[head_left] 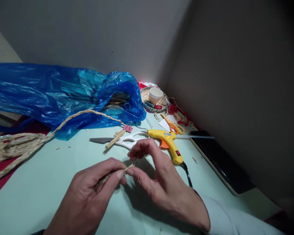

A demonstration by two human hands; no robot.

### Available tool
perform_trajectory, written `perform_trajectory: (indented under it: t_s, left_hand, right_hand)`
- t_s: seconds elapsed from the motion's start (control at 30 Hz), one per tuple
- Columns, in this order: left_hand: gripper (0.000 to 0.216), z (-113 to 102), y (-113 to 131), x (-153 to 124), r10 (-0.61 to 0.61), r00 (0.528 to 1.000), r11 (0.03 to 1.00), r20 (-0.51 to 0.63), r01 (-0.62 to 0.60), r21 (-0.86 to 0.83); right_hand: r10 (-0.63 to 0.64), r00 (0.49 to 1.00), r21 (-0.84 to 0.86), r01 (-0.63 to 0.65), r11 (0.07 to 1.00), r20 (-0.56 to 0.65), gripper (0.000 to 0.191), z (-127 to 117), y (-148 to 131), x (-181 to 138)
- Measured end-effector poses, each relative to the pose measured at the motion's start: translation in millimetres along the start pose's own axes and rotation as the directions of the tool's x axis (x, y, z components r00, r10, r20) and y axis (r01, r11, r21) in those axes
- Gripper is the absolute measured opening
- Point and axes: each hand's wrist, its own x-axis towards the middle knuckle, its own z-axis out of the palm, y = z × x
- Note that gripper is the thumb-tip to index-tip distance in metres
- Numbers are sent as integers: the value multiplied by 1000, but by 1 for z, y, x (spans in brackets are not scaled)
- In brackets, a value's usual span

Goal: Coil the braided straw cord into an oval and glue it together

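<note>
My left hand [93,192] is closed around a piece of dried straw [128,167], pinched between thumb and index finger with its frayed end poking out. My right hand [161,182] is beside it, fingers curled but parted from the thumb, and the thumb tip seems to touch the straw's end. Beyond my hands lie white-handled scissors [132,139] and a yellow glue gun [170,141] with a glue stick in it. A braided straw cord [71,118] runs from the left, its end held by a pink binder clip [128,128] near the scissors.
A blue plastic bag [71,88] with straw inside lies along the wall. Behind the glue gun are orange-handled scissors [171,124] and a woven basket [146,94] holding a white cup [155,94]. A dark tablet-like device [222,166] is at the right edge; coiled braid [17,147] lies left.
</note>
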Motion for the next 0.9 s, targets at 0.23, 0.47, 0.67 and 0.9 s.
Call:
perform_trajectory:
  t_s: [0.23,0.47,0.67,0.9]
  left_hand:
    - [3,16,6,-4,-54,989,990,-141,34,-139]
    - [8,18,15,-6,-139,962,988,-236,119,-95]
    - [24,3,13,-4,-241,963,961,-121,220,-166]
    - [29,-1,0,-3,-262,963,931,-64,235,-280]
  right_hand:
    - [93,991,61,-99,993,99,29,-6,-8,-5]
    - [94,985,202,-123,972,148,40,-12,-2,-3]
    - [80,996,86,-76,993,-46,21,-32,4,14]
    - [50,979,-65,-38,997,196,32,-19,1,12]
